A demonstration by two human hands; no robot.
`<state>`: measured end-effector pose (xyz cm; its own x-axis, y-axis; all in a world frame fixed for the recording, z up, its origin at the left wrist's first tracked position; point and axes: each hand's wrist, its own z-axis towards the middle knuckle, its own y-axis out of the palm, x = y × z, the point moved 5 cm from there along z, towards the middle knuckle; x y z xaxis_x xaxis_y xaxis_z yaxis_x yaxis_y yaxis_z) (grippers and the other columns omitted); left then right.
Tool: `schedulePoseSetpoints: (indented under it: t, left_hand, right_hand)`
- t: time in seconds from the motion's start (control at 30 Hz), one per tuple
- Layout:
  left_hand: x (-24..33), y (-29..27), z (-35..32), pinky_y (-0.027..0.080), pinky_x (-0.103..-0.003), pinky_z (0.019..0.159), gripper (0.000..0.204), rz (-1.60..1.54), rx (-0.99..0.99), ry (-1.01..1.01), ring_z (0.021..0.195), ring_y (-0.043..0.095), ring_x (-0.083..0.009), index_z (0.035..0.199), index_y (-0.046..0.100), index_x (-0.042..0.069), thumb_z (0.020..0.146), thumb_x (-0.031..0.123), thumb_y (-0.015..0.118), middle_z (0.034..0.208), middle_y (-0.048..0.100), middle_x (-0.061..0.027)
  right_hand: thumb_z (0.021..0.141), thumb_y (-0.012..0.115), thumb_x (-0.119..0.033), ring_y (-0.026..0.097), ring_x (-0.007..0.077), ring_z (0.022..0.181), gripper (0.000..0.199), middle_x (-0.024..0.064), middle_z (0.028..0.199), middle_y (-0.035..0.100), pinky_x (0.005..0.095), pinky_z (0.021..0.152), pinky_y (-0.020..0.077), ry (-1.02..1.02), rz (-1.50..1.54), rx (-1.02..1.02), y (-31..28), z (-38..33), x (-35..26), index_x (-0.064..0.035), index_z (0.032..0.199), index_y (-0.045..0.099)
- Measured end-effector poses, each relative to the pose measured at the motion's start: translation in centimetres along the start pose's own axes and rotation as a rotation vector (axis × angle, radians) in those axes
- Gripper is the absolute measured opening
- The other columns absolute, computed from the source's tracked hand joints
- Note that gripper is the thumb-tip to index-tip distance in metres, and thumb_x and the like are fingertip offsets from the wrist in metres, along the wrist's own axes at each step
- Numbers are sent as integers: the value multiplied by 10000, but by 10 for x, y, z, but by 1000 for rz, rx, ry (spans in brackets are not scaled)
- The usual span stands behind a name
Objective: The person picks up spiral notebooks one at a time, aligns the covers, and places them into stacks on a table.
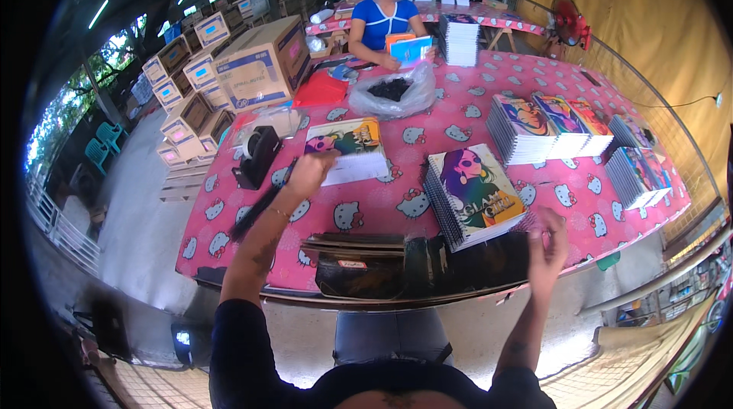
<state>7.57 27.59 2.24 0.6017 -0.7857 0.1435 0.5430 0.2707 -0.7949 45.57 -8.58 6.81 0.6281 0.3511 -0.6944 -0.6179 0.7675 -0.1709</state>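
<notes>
My left hand is closed, its fingertips pinching the edge of a white sheet. That sheet lies across the lower part of a spiral notebook with a colourful illustrated cover. To the right is a stack of spiral notebooks, the top cover showing a long-haired figure in sunglasses. My right hand hovers just off this stack's near right corner, fingers loosely apart and holding nothing that I can see. A black tape dispenser stands left of my left hand.
More notebook stacks stand at the table's right side. A clear plastic bag of black pieces and a red folder lie farther back. A co-worker handles notebooks across the pink table. Cardboard boxes pile up left; a red fan stands right.
</notes>
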Motion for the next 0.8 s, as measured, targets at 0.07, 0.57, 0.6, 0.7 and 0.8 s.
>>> schedulePoseSetpoints:
  t: [0.07, 0.57, 0.6, 0.7, 0.8]
  left_hand:
    - [7, -28, 13, 530, -480, 830, 183, 27, 3, -83, 948, 683, -380, 1064, 709, 9, 906, 93, 671, 1028, 713, -183]
    - [211, -153, -19, 379, -429, 798, 208, -147, -98, 243, 799, 613, -274, 1086, 667, 17, 881, 57, 679, 883, 653, -86]
    - [206, -150, -26, 384, -435, 854, 237, -82, -165, 194, 881, 625, -274, 1118, 667, 25, 888, 77, 682, 956, 664, -97]
    - [194, -128, -65, 367, -446, 1028, 345, 87, -200, 100, 1142, 607, -284, 1237, 651, 52, 906, 143, 690, 1178, 666, -138]
    - [181, -94, -124, 197, -430, 1237, 514, 205, -6, 24, 1504, 337, -279, 1479, 511, 71, 1015, 268, 606, 1534, 473, -203]
  right_hand:
    - [918, 682, -110, 617, 290, 1184, 313, 181, 1252, 663, 394, 1043, 442, 18, 203, -222, 43, -10, -24, 3, 1210, 664]
    - [878, 797, -95, 645, 155, 1070, 348, 89, 1153, 706, 314, 937, 494, 224, 365, -524, 190, -89, -5, 2, 1181, 656]
    - [886, 790, -115, 629, 166, 1085, 423, 90, 1181, 686, 324, 943, 481, 147, 388, -530, 191, -86, -8, -6, 1256, 617]
    - [911, 754, -100, 631, 180, 1092, 505, 97, 1202, 665, 323, 939, 484, 349, 588, -532, 203, -102, 4, -6, 1358, 540]
    - [934, 723, -102, 621, 179, 1099, 554, 110, 1193, 649, 317, 957, 484, 353, 579, -508, 211, -107, -13, -2, 1419, 477]
